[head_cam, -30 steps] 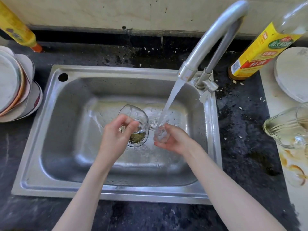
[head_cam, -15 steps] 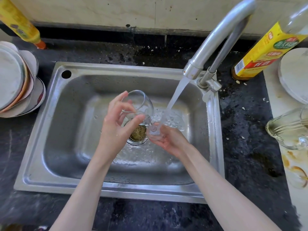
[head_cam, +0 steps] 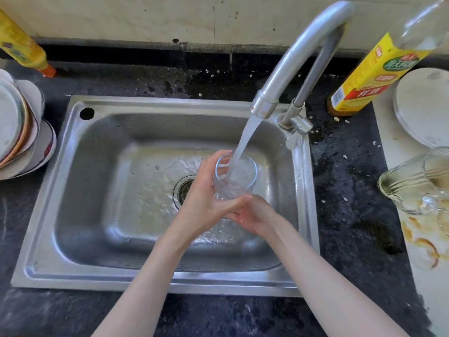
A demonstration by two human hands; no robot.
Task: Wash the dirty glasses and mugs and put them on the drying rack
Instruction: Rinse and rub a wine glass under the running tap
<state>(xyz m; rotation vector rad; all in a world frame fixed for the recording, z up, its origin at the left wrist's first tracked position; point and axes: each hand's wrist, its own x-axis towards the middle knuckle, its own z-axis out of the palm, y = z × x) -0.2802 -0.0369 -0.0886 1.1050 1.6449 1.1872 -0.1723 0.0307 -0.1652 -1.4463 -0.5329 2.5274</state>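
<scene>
At the 9 o'clock edge of the scene, a stack of plates [head_cam: 17,132] stood on the dark countertop [head_cam: 349,195], with a yellow squeeze bottle [head_cam: 23,48] lying tilted at about 10 o'clock. The stainless steel sink [head_cam: 97,215] occupied the centre; its drain [head_cam: 182,189] sat in the basin floor, partly hidden behind the left hand.

The left hand [head_cam: 206,200] gripped a clear drinking glass [head_cam: 234,177] from its 9 o'clock side, fingers curled around the wall and the thumb crossing toward the base. The glass was held mouth-up, above the basin and slightly right of the drain. The right hand [head_cam: 255,218] supported the glass from its 6 o'clock side, palm upward, fingers cupped beneath the base; how tightly those fingers closed could not be determined, since the left thumb covered them.

The curved metal faucet [head_cam: 294,54] rose from the sink rim at 2 o'clock. Its water stream [head_cam: 245,139] ran straight into the glass mouth.

Further right, a yellow-labelled bottle [head_cam: 371,76] stood near the faucet base. At 3 o'clock, a round white plate [head_cam: 422,105] and a glass pitcher [head_cam: 413,181] rested on a stained pale board [head_cam: 410,239].
</scene>
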